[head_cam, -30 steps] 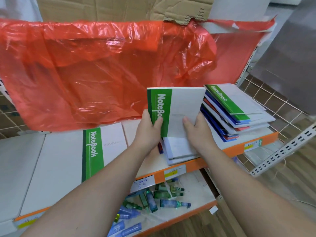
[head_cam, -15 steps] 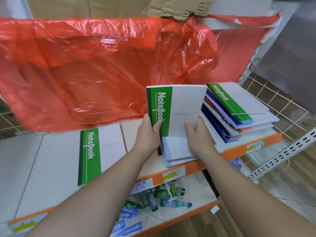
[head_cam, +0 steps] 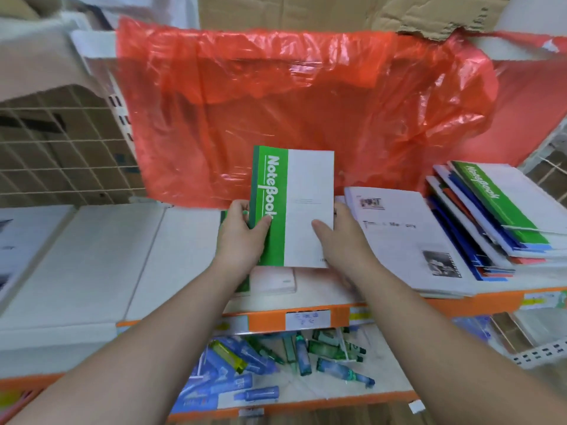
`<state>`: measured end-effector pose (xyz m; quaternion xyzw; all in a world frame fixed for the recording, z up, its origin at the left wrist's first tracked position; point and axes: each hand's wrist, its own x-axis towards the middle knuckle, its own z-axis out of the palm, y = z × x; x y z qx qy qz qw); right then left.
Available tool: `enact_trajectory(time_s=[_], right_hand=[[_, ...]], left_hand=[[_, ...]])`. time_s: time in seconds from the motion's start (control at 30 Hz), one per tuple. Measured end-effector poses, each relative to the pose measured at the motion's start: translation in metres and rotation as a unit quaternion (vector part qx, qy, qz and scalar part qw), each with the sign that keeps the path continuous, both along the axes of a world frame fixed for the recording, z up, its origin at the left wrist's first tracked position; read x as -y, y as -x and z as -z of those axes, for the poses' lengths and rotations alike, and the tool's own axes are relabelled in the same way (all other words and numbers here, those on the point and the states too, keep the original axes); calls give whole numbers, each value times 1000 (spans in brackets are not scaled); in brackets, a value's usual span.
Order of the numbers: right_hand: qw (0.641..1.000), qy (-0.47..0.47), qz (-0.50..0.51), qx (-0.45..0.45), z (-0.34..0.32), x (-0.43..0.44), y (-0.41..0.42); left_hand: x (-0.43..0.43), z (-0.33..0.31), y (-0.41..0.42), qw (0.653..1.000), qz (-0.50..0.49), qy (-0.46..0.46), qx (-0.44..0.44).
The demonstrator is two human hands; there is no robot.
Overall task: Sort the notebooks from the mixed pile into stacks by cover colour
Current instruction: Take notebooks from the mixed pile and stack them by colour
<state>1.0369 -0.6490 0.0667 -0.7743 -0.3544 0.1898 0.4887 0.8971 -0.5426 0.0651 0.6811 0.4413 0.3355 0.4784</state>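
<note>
Green notebook [head_cam: 291, 207] being held upright in both hands, mid-sort.
Left hand [head_cam: 242, 237] is pinching the green spine edge, thumb on front; right hand [head_cam: 340, 240] is pinching the white side likewise. It is hovering above the shelf [head_cam: 478, 302], over a flat notebook [head_cam: 273, 280] showing a green edge; the mixed pile [head_cam: 491, 228] is sitting to the right. Next, likely: lowering it squarely onto that one.

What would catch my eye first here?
The big red plastic sheet draped across the back stands out most. In front of it, at centre, the left hand and right hand hold up a green notebook. A mixed pile of notebooks lies at right.
</note>
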Motion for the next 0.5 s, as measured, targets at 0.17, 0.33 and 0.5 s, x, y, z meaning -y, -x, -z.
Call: enact_trajectory(time_s=[0.17, 0.33, 0.5], right_hand=[[994, 87, -42, -46, 16, -23, 21], [984, 166, -69, 10, 20, -38, 33], [977, 200, -57, 49, 24, -46, 38]], left_hand=[[-19, 16, 38, 995, -29, 19, -90], [-29, 25, 54, 971, -9, -26, -238], [-35, 29, 56, 960, -14, -34, -279]])
